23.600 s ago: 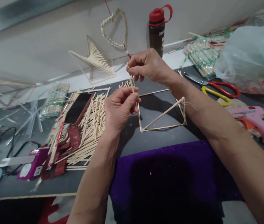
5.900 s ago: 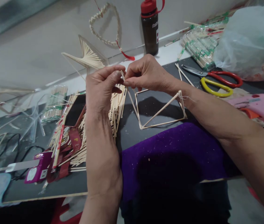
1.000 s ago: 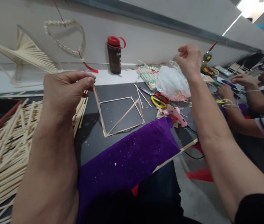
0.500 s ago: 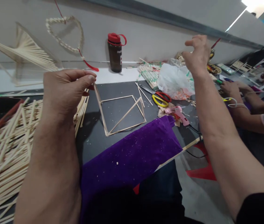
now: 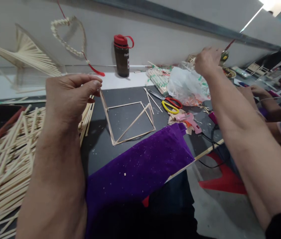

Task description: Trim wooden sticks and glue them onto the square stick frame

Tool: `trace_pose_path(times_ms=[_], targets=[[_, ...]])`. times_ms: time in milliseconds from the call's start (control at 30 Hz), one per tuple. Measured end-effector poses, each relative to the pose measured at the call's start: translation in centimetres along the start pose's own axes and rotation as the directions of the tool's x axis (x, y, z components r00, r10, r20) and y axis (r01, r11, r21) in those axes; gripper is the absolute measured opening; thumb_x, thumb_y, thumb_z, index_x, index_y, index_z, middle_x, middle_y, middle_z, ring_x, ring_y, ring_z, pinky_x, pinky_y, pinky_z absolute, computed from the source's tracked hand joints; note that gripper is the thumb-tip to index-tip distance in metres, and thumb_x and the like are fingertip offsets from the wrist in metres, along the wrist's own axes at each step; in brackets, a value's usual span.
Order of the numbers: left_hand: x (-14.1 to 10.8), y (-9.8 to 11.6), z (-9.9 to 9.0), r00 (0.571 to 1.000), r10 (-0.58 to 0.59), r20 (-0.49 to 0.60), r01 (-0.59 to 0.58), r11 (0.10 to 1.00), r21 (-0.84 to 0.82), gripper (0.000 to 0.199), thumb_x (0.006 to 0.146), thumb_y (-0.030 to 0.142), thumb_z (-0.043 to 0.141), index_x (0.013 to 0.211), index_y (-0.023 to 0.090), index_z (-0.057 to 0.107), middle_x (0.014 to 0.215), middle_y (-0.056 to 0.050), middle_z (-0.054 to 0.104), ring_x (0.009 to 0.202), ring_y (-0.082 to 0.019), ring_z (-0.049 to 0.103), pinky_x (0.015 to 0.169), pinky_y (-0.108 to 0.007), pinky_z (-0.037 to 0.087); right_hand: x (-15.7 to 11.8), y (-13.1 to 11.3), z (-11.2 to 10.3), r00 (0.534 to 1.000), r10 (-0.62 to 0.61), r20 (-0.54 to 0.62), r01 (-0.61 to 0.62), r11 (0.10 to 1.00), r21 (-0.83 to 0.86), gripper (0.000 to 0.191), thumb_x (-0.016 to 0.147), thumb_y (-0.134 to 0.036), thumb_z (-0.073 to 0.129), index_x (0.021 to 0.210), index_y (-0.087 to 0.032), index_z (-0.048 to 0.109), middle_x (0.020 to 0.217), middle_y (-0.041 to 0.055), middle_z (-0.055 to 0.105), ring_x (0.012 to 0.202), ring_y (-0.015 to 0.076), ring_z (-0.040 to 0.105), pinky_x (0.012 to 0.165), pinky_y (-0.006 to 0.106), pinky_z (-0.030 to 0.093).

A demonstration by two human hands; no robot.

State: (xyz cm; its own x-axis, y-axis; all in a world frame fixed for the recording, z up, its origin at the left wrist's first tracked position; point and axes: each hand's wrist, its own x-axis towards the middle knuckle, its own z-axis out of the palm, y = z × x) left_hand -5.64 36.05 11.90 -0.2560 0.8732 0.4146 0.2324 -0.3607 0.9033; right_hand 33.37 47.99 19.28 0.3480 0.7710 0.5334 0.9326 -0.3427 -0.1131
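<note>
Between its thumb and fingers, my left hand pinches the upper end of a thin wooden stick frame. The frame rests on the dark table and has a square base with slanting sticks. My right hand is raised over the back right, past a crumpled clear plastic bag; its fingers are blurred. A pink glue gun lies on scrap right of the frame, with red and yellow scissors behind it. Purple cloth covers the table's front edge.
Many loose sticks and a dark tray with a red rim lie at left. A bottle stands behind. A heart-shaped ornament hangs by the wall. Another person's hands are at right, above a red stool.
My right hand has dropped slightly, its fingers now blurred, and the forearm has swung right. The heart ornament has turned. My left hand and the frame stay where they were.
</note>
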Motion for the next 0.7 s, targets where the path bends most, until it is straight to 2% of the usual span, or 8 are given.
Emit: trace_pose_path(times_ms=[100,167,233,267,333,433,600,700], targets=[[0.0,0.0,0.0,1.0,0.003,0.002,-0.004,1.0,0.01,0.015,0.066,0.02,0.074,0.079,0.02,0.079,0.061,0.001,0.067,0.05,-0.006,0.059,0.041,-0.012,0.041,-2.6,-2.0,0.7,0.978,-0.207,0.011,0.207,0.978,0.042,0.021,0.087,-0.009,0.052,0.078,0.001,0.068,0.109,0.0245,0.067,0.111,0.0232,0.058,0.091,0.046,0.034],[0.0,0.0,0.0,1.0,0.009,0.003,-0.009,1.0,0.013,0.015,0.066,0.02,0.074,0.08,0.021,0.079,0.061,0.001,0.067,0.05,-0.006,0.059,0.042,-0.012,0.041,-5.1,-3.8,0.3,0.948,-0.318,0.023,0.301,0.917,0.263,0.017,0.083,-0.008,0.055,0.085,-0.004,0.072,0.095,0.0193,0.072,0.095,0.0223,0.064,0.083,0.039,0.041],[0.0,-0.1,0.0,1.0,0.019,0.0,-0.019,1.0,0.009,0.014,0.066,0.018,0.073,0.079,0.02,0.079,0.059,0.001,0.067,0.049,-0.006,0.058,0.041,-0.012,0.041,-8.0,-5.4,0.0,0.909,-0.416,0.028,0.377,0.849,0.371,0.016,0.083,-0.015,0.058,0.082,-0.013,0.073,0.085,0.0083,0.073,0.083,0.0163,0.064,0.076,0.03,0.044],[0.0,-0.1,0.1,1.0,0.029,-0.004,-0.029,1.0,0.009,0.014,0.066,0.017,0.073,0.079,0.02,0.079,0.059,0.001,0.067,0.049,-0.006,0.058,0.041,-0.012,0.041,-9.5,-6.0,-0.1,0.889,-0.457,0.026,0.379,0.768,0.517,0.015,0.083,-0.017,0.059,0.079,-0.014,0.073,0.076,0.0056,0.071,0.074,0.0148,0.063,0.07,0.028,0.045],[-0.1,-0.1,0.1,0.999,0.048,-0.009,-0.048,0.999,0.016,0.015,0.066,0.016,0.072,0.079,0.019,0.079,0.06,0.001,0.067,0.05,-0.006,0.058,0.041,-0.012,0.041,-11.9,-7.0,0.1,0.871,-0.486,0.065,0.27,0.587,0.763,0.017,0.081,-0.02,0.059,0.068,-0.016,0.069,0.063,0.0014,0.066,0.058,0.012,0.059,0.055,0.023,0.044],[-0.2,0.0,0.2,0.998,0.056,-0.002,-0.056,0.998,0.026,0.016,0.068,0.016,0.071,0.081,0.019,0.079,0.062,0.001,0.068,0.051,-0.006,0.059,0.042,-0.013,0.043,-13.8,-7.8,0.8,0.874,-0.47,0.121,0.087,0.397,0.914,0.017,0.078,-0.018,0.061,0.061,-0.018,0.062,0.057,-0.0011,0.061,0.047,0.0086,0.052,0.044,0.02,0.04],[-0.3,0.4,0.3,0.999,0.042,0.008,-0.042,0.998,0.047,0.016,0.069,0.017,0.07,0.082,0.018,0.079,0.062,0.001,0.068,0.051,-0.006,0.059,0.044,-0.013,0.044,-14.4,-9.1,0.7,0.914,-0.378,0.146,-0.04,0.275,0.961,0.022,0.08,-0.016,0.062,0.059,-0.018,0.058,0.05,-0.0043,0.049,0.044,0.0056,0.039,0.045,0.02,0.037],[-0.3,0.5,0.3,1.0,0.027,-0.006,-0.027,0.999,0.037,0.017,0.067,0.014,0.069,0.081,0.017,0.079,0.06,0.001,0.067,0.049,-0.006,0.058,0.042,-0.013,0.043,-14.8,-9.3,-0.3,0.887,-0.434,0.156,-0.079,0.19,0.979,0.022,0.085,-0.024,0.063,0.063,-0.019,0.06,0.049,-0.0053,0.043,0.045,0.0061,0.034,0.046,0.022,0.037]])
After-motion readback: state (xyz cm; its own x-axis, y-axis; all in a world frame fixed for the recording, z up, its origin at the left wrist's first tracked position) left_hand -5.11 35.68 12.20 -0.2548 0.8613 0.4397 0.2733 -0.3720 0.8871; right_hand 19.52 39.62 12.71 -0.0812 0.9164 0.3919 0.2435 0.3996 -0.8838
